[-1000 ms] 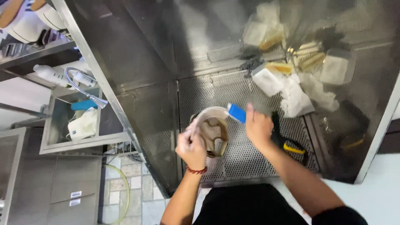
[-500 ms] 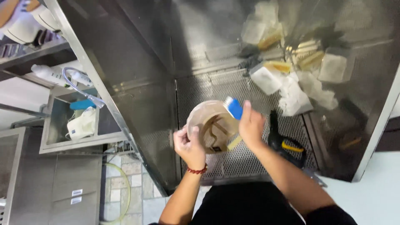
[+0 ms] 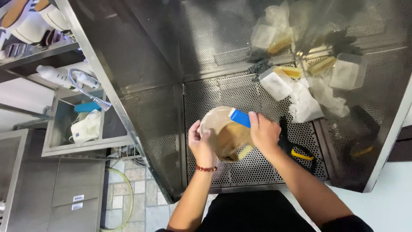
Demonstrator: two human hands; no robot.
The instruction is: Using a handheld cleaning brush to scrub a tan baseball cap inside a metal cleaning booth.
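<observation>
My left hand [image 3: 201, 144] grips the near rim of a round clear container [image 3: 219, 121] smeared with brown residue, tilted over the perforated steel sink tray [image 3: 266, 167]. My right hand [image 3: 264, 133] holds a blue-handled scraper [image 3: 239, 117] whose pale blade end shows below the container near its lower edge. A red bracelet sits on my left wrist.
Clear plastic tubs [image 3: 274, 83] and crumpled white cloths [image 3: 307, 103] lie at the back of the tray. A black and yellow tool [image 3: 296, 150] rests right of my right hand. To the left stands a small sink [image 3: 81, 124] with a spray hose [image 3: 88, 92].
The container has tilted and shifted slightly, and my right hand has moved the blue scraper down across its inside. My left hand keeps its grip on the rim.
</observation>
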